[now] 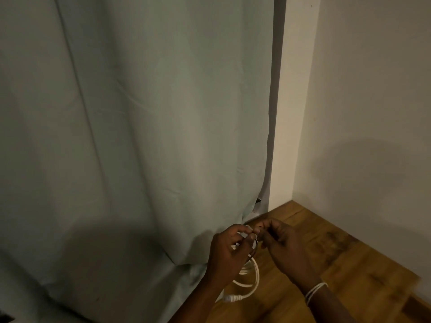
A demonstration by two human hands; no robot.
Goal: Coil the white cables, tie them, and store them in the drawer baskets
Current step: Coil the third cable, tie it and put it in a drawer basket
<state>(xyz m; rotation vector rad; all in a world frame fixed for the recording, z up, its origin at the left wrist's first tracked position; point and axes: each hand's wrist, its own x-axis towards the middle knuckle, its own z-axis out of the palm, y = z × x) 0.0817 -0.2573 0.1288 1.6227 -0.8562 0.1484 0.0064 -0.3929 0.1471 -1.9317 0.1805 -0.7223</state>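
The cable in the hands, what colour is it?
White cable, seen in the head view.

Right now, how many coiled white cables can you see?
1: the white cable coil hangs from the left hand, right hand pinching at its top. Others may be out of view.

Your two hands meet low and right of centre, above the wooden floor (326,264) where it runs into the room's corner. Your left hand (229,252) sits just left of your right hand (283,247), fingertips touching, and the coiled cable (253,279) hangs below the left hand, its connector end lowest, over the floor. The curtain (128,136) hangs behind and to the left, its hem reaching the floor beside your left wrist. The wall (373,101) stands to the right, meeting the floor along its far right edge
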